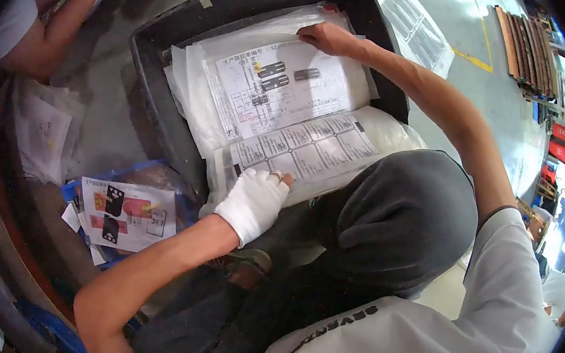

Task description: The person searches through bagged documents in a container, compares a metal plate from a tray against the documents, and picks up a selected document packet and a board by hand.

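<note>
Inside the black bin (pixel 250 2), two plastic packets lie one beyond the other. The far edge of the upper packet (pixel 273 84) is pinched by the bare right hand (pixel 330 38), apparently so that its printed face is kept spread to view. The near edge of the lower packet (pixel 311 151) is covered by the white-gloved left hand (pixel 254 203), perhaps to be steadied; whether anything is gripped there cannot be told. The hands are held well apart. On the upper packet's white sheet (pixel 288 100), Chinese characters, a table and dark strip-like pictures are printed; below, rows of outlined labels (pixel 324 148) are shown through creased, milky plastic.
</note>
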The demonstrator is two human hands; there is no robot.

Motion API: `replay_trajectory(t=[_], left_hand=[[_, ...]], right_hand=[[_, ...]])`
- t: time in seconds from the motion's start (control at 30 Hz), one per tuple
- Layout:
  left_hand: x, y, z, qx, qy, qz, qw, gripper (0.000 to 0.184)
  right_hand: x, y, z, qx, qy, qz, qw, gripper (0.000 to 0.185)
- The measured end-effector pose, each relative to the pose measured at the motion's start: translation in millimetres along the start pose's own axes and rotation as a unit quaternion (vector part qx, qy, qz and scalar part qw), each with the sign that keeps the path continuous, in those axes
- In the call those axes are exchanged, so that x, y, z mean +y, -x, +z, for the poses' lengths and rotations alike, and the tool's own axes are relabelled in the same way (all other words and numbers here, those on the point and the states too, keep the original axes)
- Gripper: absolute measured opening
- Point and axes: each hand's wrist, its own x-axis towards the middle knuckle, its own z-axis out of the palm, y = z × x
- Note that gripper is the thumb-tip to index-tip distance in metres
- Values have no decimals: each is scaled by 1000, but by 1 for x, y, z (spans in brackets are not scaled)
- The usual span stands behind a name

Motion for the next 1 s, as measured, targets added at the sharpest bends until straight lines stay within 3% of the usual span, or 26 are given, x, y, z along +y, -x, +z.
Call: replay_trajectory(t=[0.2, 0.33, 0.4, 1.0], left_hand=[[1, -1, 0, -16, 12, -9, 1000, 39], [2, 0, 1, 0, 8, -9, 1000, 39], [3, 0, -1, -6, 10, -11, 1000, 39], [6, -2, -3, -24, 15, -16, 999, 43]], right_hand=[[22, -12, 16, 12, -26, -32, 999, 26], [18, -12, 12, -25, 13, 0, 1000, 27], [19, -11, 13, -16, -32, 25, 999, 28], [19, -14, 12, -16, 3, -9, 1000, 29]])
